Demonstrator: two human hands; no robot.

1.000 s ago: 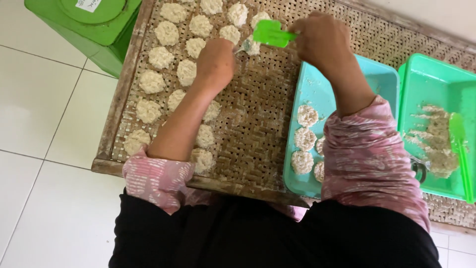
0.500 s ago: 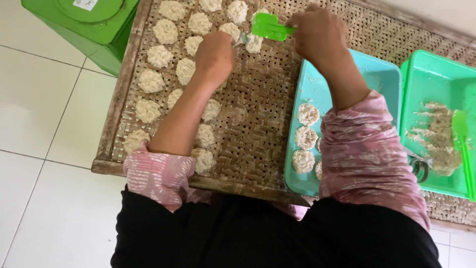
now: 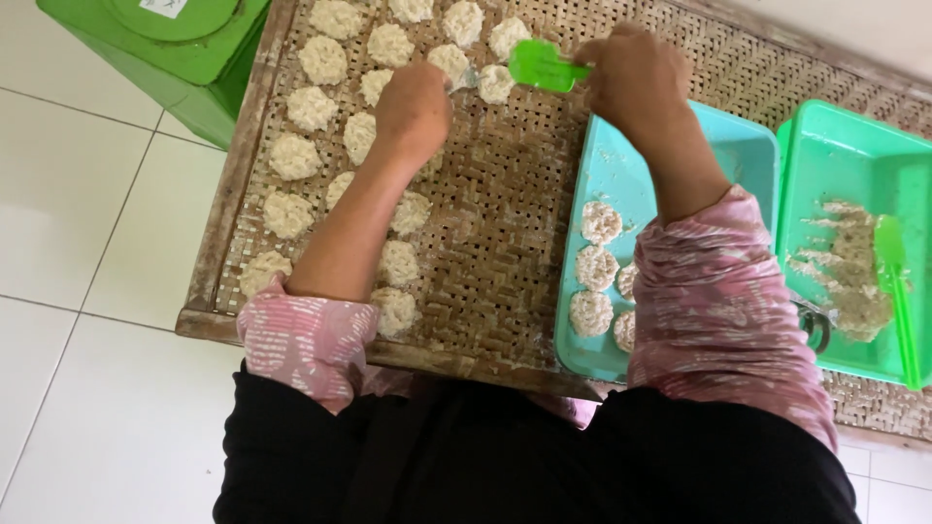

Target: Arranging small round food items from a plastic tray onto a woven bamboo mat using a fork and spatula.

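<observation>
My right hand (image 3: 636,78) grips a bright green spatula (image 3: 542,66), whose blade points left over the woven bamboo tray (image 3: 505,223). A round pale patty (image 3: 495,84) lies just under the blade's tip. My left hand (image 3: 413,112) rests palm down on the tray among several rows of round patties (image 3: 313,109), its fingertips beside another patty (image 3: 449,63). What the left fingers touch is hidden from here. Both forearms wear pink patterned sleeves.
A turquoise plastic tray (image 3: 621,165) with several patties stands right of the bamboo tray. Further right a green tray (image 3: 825,155) holds pale mash and a second green spatula (image 3: 893,272). A green box (image 3: 184,49) stands on the white tiled floor at top left.
My right hand with the spatula has shifted slightly left and down toward the patty at the tray's top. My left hand has barely moved.
</observation>
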